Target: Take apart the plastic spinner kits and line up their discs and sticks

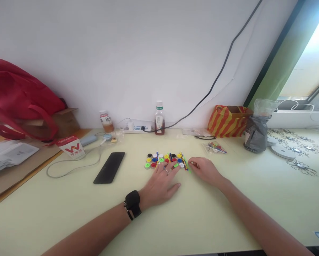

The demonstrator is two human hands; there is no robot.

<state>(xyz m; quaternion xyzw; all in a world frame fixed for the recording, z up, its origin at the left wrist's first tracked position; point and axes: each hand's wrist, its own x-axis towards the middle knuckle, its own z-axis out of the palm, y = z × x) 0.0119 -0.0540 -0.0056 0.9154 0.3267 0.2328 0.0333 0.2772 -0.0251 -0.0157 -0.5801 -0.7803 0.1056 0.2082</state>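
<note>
Small round coloured pieces point(147, 165) sit in rows in the middle of the table, in black, white, yellow, blue, red and green. Between and beside the rows lie thin coloured sticks point(184, 160). My left hand point(162, 183), ringed, rests palm down with fingers stretched over the front of this group and hides part of it. At the group's right edge, my right hand point(206, 170) is closed, thumb and forefinger pinched beside a small bright green piece point(189, 170). What sits between those fingertips is too small to make out.
A black phone point(109, 168) lies left of my left hand. A clear bag of coloured bits point(216, 147) is behind my right hand. Bottles point(160, 121), a power strip point(139, 127) and a striped bag point(225, 121) line the wall; metal flower shapes point(300, 167) lie far right.
</note>
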